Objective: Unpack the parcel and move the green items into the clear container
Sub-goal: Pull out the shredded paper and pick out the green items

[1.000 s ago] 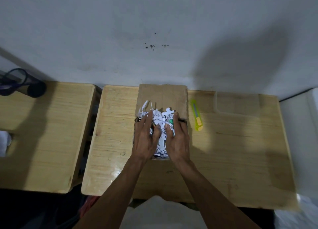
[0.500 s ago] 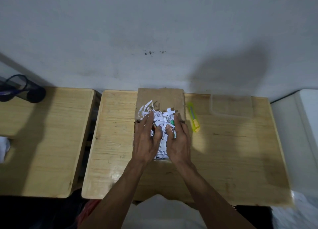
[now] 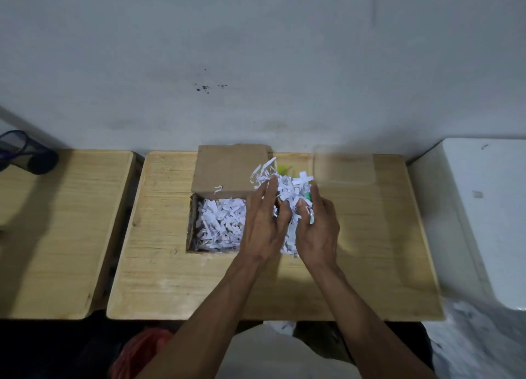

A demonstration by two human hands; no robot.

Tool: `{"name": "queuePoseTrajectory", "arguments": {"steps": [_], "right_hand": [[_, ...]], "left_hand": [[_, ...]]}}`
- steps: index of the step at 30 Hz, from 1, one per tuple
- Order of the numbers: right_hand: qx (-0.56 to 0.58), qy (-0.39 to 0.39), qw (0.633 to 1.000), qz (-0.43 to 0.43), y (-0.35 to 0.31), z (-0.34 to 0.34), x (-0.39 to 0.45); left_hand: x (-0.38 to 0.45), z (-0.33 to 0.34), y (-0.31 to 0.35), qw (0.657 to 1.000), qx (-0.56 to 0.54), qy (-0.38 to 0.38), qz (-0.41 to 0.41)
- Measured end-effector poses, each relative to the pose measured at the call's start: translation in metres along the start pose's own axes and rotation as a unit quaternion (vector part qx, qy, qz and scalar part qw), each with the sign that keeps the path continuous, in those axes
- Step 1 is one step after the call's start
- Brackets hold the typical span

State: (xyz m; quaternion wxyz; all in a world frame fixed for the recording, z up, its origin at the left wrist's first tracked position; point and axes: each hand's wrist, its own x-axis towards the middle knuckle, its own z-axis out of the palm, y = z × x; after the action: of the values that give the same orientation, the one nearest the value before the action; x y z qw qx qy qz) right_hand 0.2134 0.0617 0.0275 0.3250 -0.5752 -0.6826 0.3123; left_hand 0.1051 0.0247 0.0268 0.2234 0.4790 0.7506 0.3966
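Here both hands hold one clump of shredded paper [image 3: 287, 192] over the counter [image 3: 170, 287], just right of the open cardboard box [image 3: 216, 225]: left hand [image 3: 263, 230] fingers curled round it, right hand [image 3: 317, 233] fingers gripping paper plus a green item [image 3: 308, 198]. Beyond, the box flap [image 3: 230, 169], the partly hidden yellow-green cutter [image 3: 283, 168], and the clear container [image 3: 343, 165] just past the clump.

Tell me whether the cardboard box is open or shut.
Open: the cardboard box has its flap folded back, and shredded paper shows inside.
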Motion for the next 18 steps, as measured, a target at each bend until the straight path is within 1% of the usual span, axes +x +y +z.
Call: {"name": "queuePoseTrajectory", "arguments": {"steps": [4, 8, 12, 18], "right_hand": [[-0.009, 0.013, 1.000, 0.014, 0.024, -0.049, 0.006], [-0.004, 0.011, 0.999, 0.031, 0.050, -0.091, 0.009], [-0.014, 0.002, 1.000, 0.027, 0.077, -0.118, 0.008], [-0.031, -0.027, 0.998, 0.038, 0.118, -0.133, 0.002]], "left_hand": [[-0.010, 0.039, 0.040, 1.000, 0.000, -0.012, 0.009], [-0.023, 0.075, 0.072, 1.000, -0.011, -0.013, 0.012], [-0.037, 0.112, 0.082, 0.999, -0.017, -0.033, 0.003], [-0.056, 0.153, 0.081, 0.998, -0.016, -0.050, -0.042]]}}
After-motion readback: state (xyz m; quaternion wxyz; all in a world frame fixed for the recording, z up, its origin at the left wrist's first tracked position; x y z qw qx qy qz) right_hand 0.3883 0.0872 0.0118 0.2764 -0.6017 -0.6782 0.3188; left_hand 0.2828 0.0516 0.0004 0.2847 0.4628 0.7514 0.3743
